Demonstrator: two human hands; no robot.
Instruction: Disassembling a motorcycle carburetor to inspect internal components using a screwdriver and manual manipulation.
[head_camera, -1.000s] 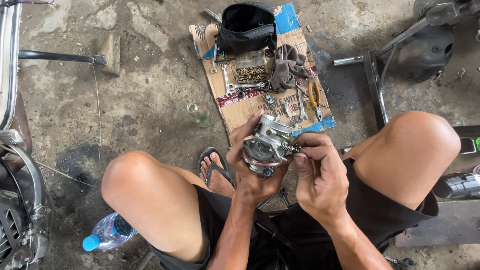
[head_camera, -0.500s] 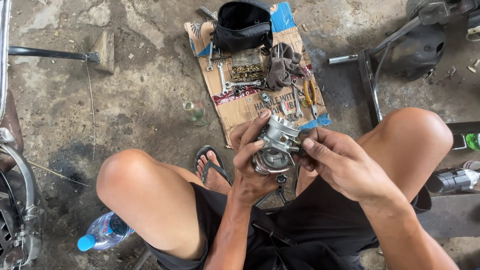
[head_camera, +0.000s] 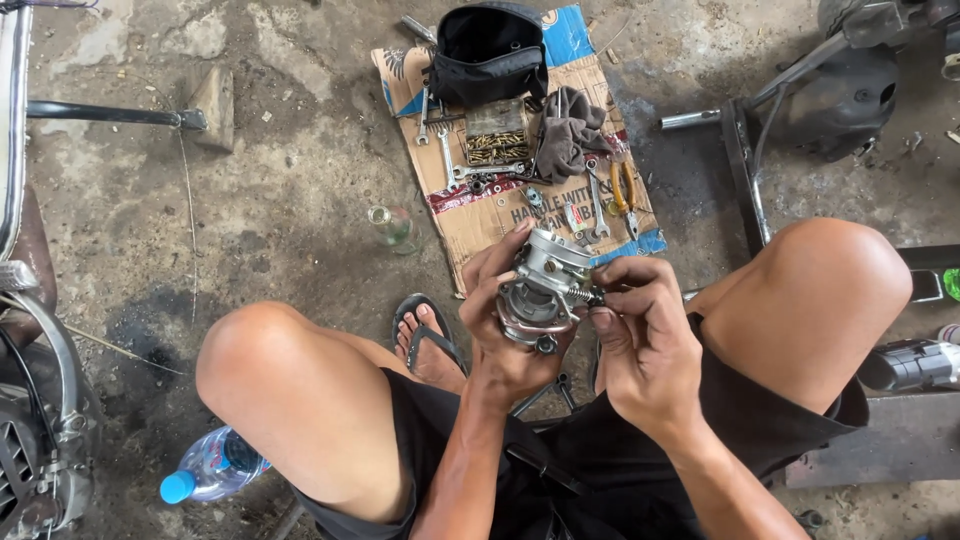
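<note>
- The left hand (head_camera: 505, 335) gripped the grey carburetor (head_camera: 545, 290) at frame centre.
- The right hand (head_camera: 645, 335) pinched a spring-loaded screw (head_camera: 585, 295) at its three o'clock side, seemingly partly seated.
- Spanners (head_camera: 597, 205) lay on cardboard (head_camera: 480, 215) at twelve o'clock.

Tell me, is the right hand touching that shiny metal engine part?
Touching. The head view shows the right hand pinching the small spring on the side of the metal part, while the left hand cradles it.
</note>
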